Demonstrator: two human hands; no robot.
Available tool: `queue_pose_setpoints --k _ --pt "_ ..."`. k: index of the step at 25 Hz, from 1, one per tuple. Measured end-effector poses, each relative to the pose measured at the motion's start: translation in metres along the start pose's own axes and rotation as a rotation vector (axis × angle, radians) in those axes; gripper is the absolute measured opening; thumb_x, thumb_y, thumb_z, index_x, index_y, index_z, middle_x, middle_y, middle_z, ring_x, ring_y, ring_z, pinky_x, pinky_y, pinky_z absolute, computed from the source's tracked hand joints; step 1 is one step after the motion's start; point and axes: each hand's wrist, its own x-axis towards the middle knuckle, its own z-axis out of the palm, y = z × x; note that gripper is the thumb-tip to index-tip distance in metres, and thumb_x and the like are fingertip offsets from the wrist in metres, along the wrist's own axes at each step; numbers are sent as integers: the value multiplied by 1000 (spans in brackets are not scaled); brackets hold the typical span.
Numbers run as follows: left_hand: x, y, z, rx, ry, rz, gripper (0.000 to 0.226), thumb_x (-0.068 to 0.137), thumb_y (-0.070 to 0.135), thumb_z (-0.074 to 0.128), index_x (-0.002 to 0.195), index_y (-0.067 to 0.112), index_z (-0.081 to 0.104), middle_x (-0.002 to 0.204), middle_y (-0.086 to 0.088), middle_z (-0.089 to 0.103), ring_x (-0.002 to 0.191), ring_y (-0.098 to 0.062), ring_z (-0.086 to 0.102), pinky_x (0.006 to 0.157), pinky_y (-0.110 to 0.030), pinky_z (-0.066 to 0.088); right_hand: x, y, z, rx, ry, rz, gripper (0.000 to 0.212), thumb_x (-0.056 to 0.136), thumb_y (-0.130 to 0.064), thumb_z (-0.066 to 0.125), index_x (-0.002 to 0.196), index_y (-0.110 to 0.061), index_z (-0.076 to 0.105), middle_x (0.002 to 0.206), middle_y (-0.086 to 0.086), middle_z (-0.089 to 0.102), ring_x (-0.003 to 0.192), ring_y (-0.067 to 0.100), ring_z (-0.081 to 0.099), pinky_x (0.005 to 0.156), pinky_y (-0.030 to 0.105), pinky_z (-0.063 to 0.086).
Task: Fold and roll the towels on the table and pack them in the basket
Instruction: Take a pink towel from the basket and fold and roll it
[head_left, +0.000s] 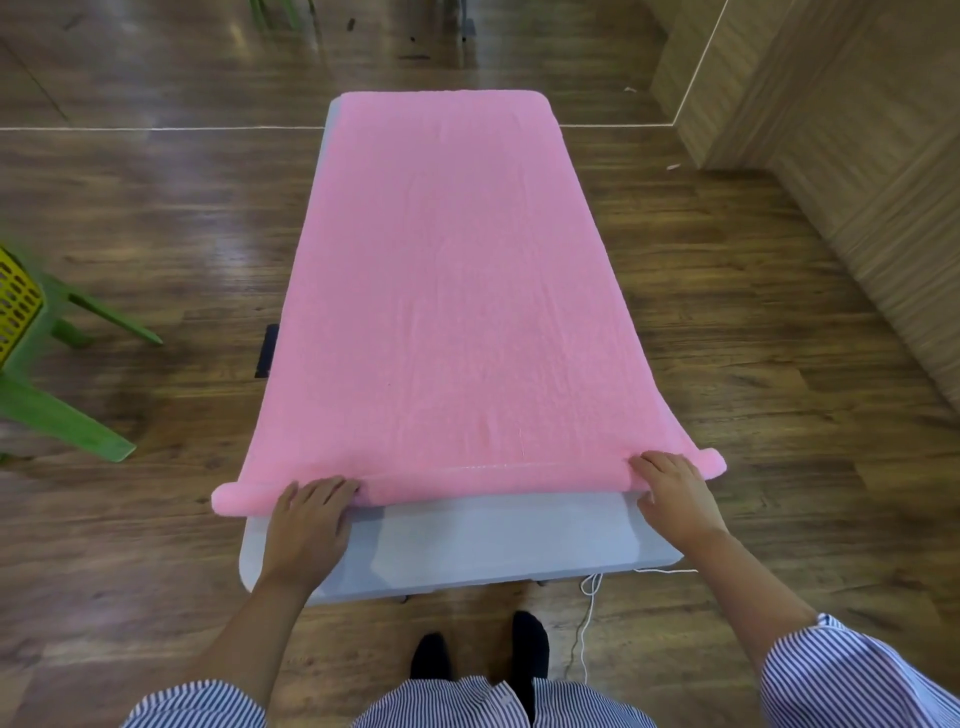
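One pink towel (447, 291) lies flat along the single white table (493, 535), its long axis running away from the person, with its near end turned into a short roll lying crosswise (the roll's ends overhang both table sides). The left hand (306, 525) and right hand (675, 493) each rest on that roll near its ends, fingers bent over it, gripping the towel; one yellow basket (15, 312) sits on a green stool (57, 400) far left
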Motion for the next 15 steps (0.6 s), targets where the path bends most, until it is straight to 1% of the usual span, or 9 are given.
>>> queue_pose_setpoints --k 3,4,5,7,8,9,10,12,15 --pt "-4 -1 1 16 12 17 43 81 20 34 102 11 70 97 -5 71 85 -29 67 83 -53 46 -4 1 -2 13 2 6 38 52 4 77 87 -10 72 72 3 65 67 29 63 71 44 55" --pt "-7 -2 2 18 18 37 43 80 19 34 102 11 70 95 -5 71 82 -29 67 81 -51 46 -6 2 -3 27 18 13 27 60 -2 70 86 -12 73 67 1 64 64 28 62 69 43 56" --pt "-11 -4 4 14 18 63 43 79 19 34 103 11 69 94 -4 70 80 -28 66 78 -48 46 -9 4 -2 36 33 13 23 68 -10 59 85 -13 74 64 -1 63 61 27 61 67 42 56" --pt "-15 -9 6 -1 9 120 41 79 21 36 104 14 67 93 -1 69 78 -26 66 72 -44 45 -12 8 -1 42 39 -14 37 71 -22 41 84 -17 75 61 -3 62 59 26 59 63 38 56" --pt "-15 -11 6 -2 15 132 40 79 21 36 105 15 66 94 0 69 79 -25 66 72 -43 45 -13 9 -3 29 44 -11 36 70 -22 43 84 -17 75 63 -2 62 61 26 60 65 37 55" --pt "-14 -11 5 3 28 127 40 79 19 36 105 15 67 97 -1 68 83 -26 65 74 -44 45 -11 11 -4 13 58 -3 29 68 -18 53 87 -15 74 68 0 64 66 28 62 67 38 55" --pt "-13 -11 5 13 53 111 40 80 17 37 105 14 67 101 -3 67 88 -26 64 78 -45 44 -9 9 -7 14 68 20 27 65 -9 63 90 -11 72 76 4 65 72 30 63 69 41 54" --pt "-11 -9 4 35 96 70 40 79 9 37 105 12 67 106 -8 66 96 -28 62 84 -46 42 -2 7 -8 1 123 55 35 59 8 67 92 -5 67 87 11 65 80 34 64 69 44 53" --pt "-10 -4 6 30 77 86 41 81 8 35 105 12 67 106 -6 66 95 -28 64 86 -46 42 -1 6 -7 7 168 14 37 55 12 74 86 -6 69 85 9 68 78 32 65 70 44 53"
